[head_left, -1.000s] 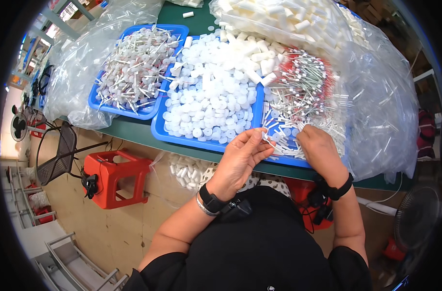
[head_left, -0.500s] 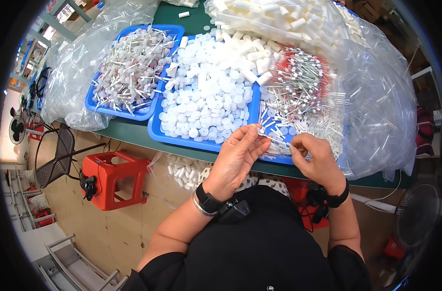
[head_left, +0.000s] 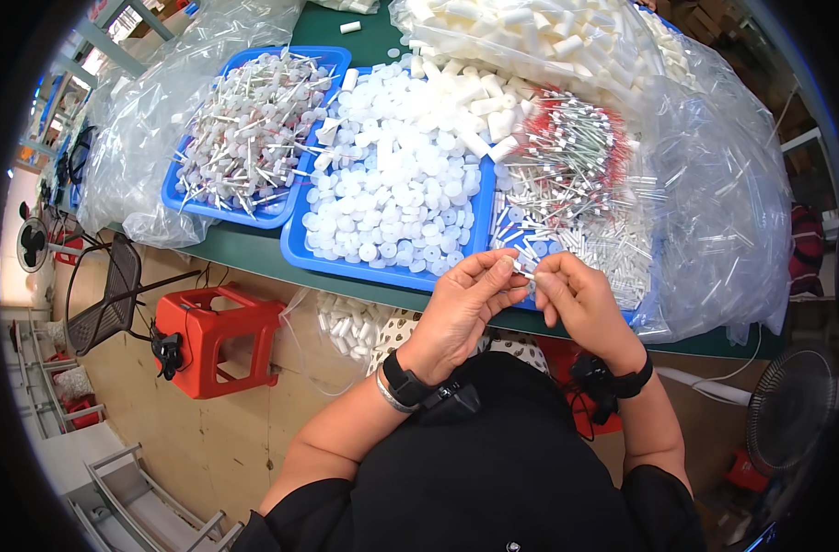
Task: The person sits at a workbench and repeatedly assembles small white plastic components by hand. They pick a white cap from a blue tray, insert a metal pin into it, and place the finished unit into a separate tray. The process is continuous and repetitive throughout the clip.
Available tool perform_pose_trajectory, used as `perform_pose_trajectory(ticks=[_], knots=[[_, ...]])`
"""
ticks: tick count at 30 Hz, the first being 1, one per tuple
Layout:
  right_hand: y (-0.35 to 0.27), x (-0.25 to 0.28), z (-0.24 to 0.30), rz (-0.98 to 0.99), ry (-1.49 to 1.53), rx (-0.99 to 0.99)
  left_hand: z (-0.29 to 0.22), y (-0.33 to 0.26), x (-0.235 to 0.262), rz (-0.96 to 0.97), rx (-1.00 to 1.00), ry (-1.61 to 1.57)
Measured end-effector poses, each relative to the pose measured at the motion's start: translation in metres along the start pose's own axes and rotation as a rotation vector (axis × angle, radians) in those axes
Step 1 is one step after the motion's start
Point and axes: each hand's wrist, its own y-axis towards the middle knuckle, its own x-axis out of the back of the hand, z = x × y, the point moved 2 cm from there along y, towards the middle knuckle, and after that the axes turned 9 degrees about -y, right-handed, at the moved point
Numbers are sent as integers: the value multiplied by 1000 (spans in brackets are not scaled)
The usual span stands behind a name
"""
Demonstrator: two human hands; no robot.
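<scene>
My left hand (head_left: 461, 313) is closed, thumb and forefinger pinching a small thin white piece (head_left: 522, 270). From the other side my right hand (head_left: 585, 305) pinches the same piece, fingertips almost touching the left ones. Its exact kind is too small to make out. Both hands are above the front edge of a blue tray (head_left: 628, 316) with many short white tubes (head_left: 613, 253). Behind those tubes lies a heap of thin stems with red wires and white tips (head_left: 571, 138). Left of it, another blue tray (head_left: 295, 247) is piled with translucent white discs (head_left: 382, 198).
A third blue tray (head_left: 277, 219) at the left holds disc-and-stem pieces (head_left: 249, 138). White foam-like cylinders (head_left: 557, 32) fill a clear bag at the back. Plastic bags lie at the left (head_left: 143, 138) and right (head_left: 714, 202). A red stool (head_left: 208, 340) and a fan (head_left: 792, 405) stand beside the table.
My right hand has moved left, and my left hand slightly right and nearer to me. Their fingertips now meet around the small white piece.
</scene>
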Motion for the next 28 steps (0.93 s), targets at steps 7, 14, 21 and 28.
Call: perform_pose_trajectory(ticks=[7,14,21,28], knots=[[5,-10,-3,104,308,-141,-3,-2,2,-22,-10,50],[3,-16,6,-107,-380,251,-6,-5,3,-9,-33,98],[17,-17,18,-60,-326,291,-40,-12,7,-66,-176,415],[41,9,-7,-217,-1190,310,-246,-3,23,-27,-702,-32]])
